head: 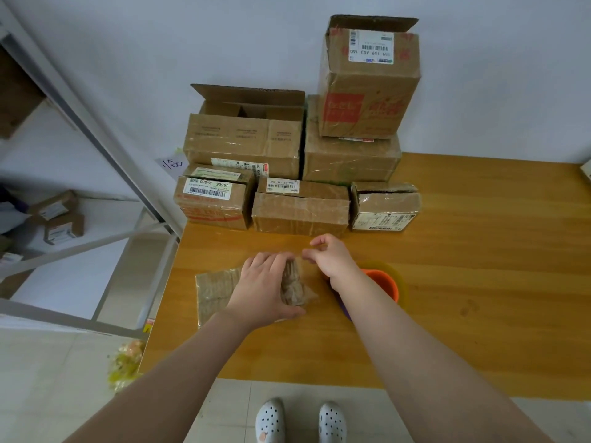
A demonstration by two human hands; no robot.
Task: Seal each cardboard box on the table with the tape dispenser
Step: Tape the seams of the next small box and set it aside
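1. Wooden table [479,251] against a pale wall.
2. The orange tape dispenser [383,284] lies near centre, unheld and half hidden under the right wrist.
3. The left hand [260,289] curls round a crumpled wad [292,286]. The right hand [332,260] seems to pinch its clear film.
4. Risks: the film may cling to the fingers, and the right forearm may knock the dispenser.
5. Far boxes: the open box [246,139] shows only dividers. The tall box [367,87], stacked on another, has a raised flap and its inside is hidden.
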